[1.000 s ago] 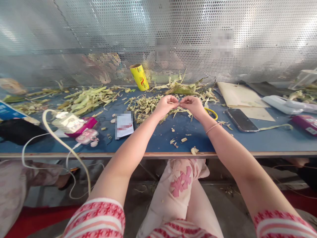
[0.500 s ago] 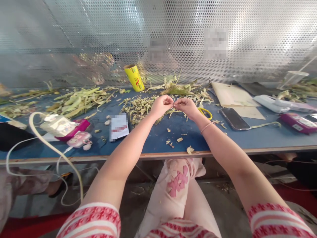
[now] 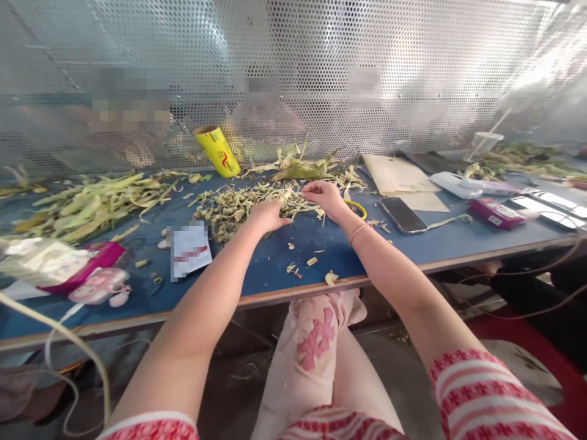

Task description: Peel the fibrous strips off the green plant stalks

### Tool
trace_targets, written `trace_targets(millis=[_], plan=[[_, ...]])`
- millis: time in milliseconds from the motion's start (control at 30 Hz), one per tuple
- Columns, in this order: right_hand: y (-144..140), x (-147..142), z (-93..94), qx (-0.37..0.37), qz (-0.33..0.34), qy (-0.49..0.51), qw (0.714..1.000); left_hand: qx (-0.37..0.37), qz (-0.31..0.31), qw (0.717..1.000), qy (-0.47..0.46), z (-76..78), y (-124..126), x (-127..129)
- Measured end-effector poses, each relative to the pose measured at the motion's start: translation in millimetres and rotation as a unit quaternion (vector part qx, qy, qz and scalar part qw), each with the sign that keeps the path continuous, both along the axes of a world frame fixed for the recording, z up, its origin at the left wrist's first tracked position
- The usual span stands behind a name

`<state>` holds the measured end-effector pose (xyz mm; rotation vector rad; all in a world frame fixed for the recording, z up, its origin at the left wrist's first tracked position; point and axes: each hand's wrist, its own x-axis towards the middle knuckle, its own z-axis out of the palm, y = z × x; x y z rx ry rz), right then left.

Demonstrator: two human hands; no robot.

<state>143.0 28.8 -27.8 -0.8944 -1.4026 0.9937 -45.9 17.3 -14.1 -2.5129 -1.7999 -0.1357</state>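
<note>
1. Dead centre of the bench [image 3: 270, 263]: heap of curled plant pieces [image 3: 232, 205], pale green to straw, short and loose. Taken as clock centre, with 12 toward the perforated metal panel [image 3: 298, 55].
2. Handling, by judgement: very light, fairly dry, springy rather than stiff; likely to snap or fray if squeezed, unlikely to slip. Best taken singly, at the thicker end, with thumb and forefinger.
3. At 4 o'clock, over the near edge of the heap: left hand [image 3: 267, 217]. Grip parted, thumb off to one side; nothing seen in it, fingertips partly hidden.
4. At 3 o'clock, just beyond the heap's edge: right hand [image 3: 324, 197]. Grip drawn to a narrow pinch; no telling whether closed on a sliver.
5. At 2, behind the right hand: dried leaves [image 3: 305, 169]. At 9: broader pile of long strips [image 3: 98, 205].
6. Containers and hollow things. At 11: yellow tube [image 3: 217, 151], tilted, upper end uncovered, inside too dark to read. Far out between 2 and 3: clear cup [image 3: 487, 144] with a straw, contents unclear. Far out at 3: magenta box [image 3: 498, 214], contents not visible.
7. Nearer at 3, past the right wrist: yellow band [image 3: 359, 209], then phone [image 3: 402, 215], lying flat.
</note>
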Motion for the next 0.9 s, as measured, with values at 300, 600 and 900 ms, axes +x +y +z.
trace_targets(millis=[300, 600, 900], plan=[[-1, 0, 1.0, 0.04, -0.015, -0.01, 0.999, 0.089, -0.086, 0.964, -0.234, -0.5, 2, 10], [-8, -2, 5.7, 0.058, -0.015, -0.004, 0.998, -0.004, -0.12, 0.866, -0.485, -1.6, 0, 19], [-13, -2, 10.9, 0.084, -0.029, -0.019, 0.996, -0.056, -0.138, 0.824, -0.546, 4.3, -8, 24]])
